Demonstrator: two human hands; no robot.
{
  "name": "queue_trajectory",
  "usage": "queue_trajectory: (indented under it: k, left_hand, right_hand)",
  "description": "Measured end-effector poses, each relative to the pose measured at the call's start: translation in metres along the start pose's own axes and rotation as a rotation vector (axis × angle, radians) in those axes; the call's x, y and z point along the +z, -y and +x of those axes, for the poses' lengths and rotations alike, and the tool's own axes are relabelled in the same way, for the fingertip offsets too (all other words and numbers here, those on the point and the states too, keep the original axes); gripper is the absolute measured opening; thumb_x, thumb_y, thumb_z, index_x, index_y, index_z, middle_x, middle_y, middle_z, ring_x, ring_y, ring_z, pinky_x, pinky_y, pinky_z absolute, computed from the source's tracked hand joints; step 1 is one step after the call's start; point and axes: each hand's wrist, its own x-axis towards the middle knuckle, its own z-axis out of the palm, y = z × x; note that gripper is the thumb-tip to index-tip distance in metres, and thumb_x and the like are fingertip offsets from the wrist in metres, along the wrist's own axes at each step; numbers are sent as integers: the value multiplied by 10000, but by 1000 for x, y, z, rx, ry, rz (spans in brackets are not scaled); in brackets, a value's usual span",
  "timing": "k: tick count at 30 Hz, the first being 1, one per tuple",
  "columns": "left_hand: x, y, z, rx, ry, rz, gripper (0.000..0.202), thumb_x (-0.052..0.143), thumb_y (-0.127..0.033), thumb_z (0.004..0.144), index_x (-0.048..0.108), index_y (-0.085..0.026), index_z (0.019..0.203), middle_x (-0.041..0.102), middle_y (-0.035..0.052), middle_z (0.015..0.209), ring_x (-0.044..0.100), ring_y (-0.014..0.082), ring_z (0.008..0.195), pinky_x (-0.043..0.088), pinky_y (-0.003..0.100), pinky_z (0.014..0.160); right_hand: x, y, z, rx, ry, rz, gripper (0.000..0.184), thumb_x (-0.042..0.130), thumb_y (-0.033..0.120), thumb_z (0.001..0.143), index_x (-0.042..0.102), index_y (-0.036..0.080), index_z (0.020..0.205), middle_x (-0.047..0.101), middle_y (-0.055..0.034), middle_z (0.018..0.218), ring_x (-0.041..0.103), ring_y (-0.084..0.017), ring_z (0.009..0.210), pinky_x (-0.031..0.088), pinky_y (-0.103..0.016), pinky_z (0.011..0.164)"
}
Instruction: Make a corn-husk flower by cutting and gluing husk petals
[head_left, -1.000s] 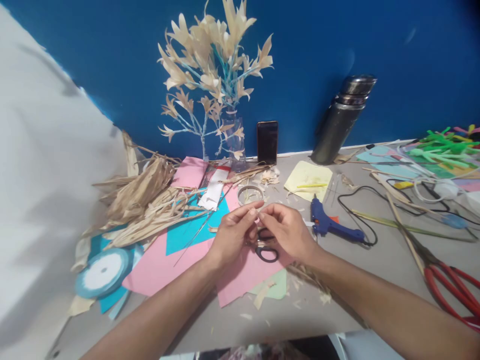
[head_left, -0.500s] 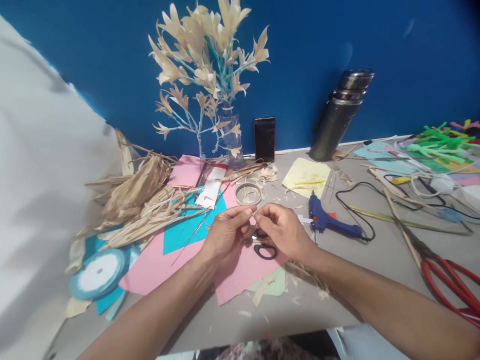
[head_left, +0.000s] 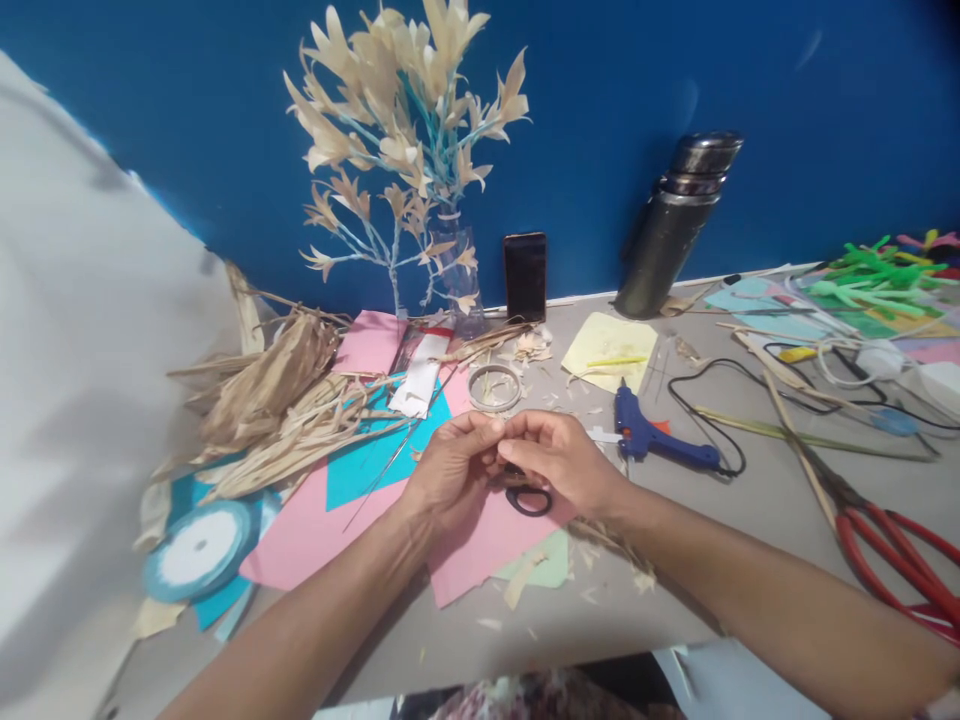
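Above the pink paper [head_left: 480,550], left hand [head_left: 450,470] and right hand [head_left: 564,465] pinch a tiny strip [head_left: 505,430]: light, likely brittle, best held at its ends.

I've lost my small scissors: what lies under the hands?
Black scissors handles show on pink paper beneath the left hand and right hand; the hands cover the blades.

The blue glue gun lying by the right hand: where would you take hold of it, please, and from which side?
Grip the glue gun by its long handle, coming down from above: it lies flat on the table, handle pointing right, with its cord leaving that end.
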Motion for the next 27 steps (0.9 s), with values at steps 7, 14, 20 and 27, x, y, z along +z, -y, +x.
queue_trajectory:
  k: [7, 14, 20, 27]
  left_hand:
    - [-3, 4, -1, -83, 108, -119, 339, 887, -236, 657, 562, -147, 617, 519, -43, 514, 494, 76, 482, 429, 204, 520]
    - [-8, 3, 0, -95, 212, -62, 351, 895, -269, 656, 571, -141, 616, 553, -21, 521, 506, 78, 487, 410, 188, 514]
    - [-6, -1, -5, -90, 237, 48, 331, 883, -311, 666, 598, -143, 658, 635, 32, 556, 572, 123, 520, 388, 196, 511]
    - [-5, -1, -3, -35, 143, 51, 317, 876, -279, 676, 586, -153, 655, 585, -12, 520, 442, 65, 465, 329, 172, 490]
  right_hand:
    - [-6, 3, -1, -7, 29, -64, 220, 763, 334, 744, 639, 152, 750, 672, 11, 662, 580, -86, 518, 489, -212, 520]
    - [-11, 6, -1, -32, 89, -243, 179, 676, 308, 801, 646, 152, 719, 645, 6, 624, 488, -70, 491, 395, -194, 478]
    - [-16, 7, -1, -21, 166, -301, 196, 606, 298, 858, 625, 153, 726, 674, -17, 686, 514, -80, 535, 404, -197, 497]
    - [-12, 4, 1, 27, 108, -81, 227, 715, 357, 791, 673, 142, 730, 625, 8, 612, 440, -67, 480, 345, -190, 432]
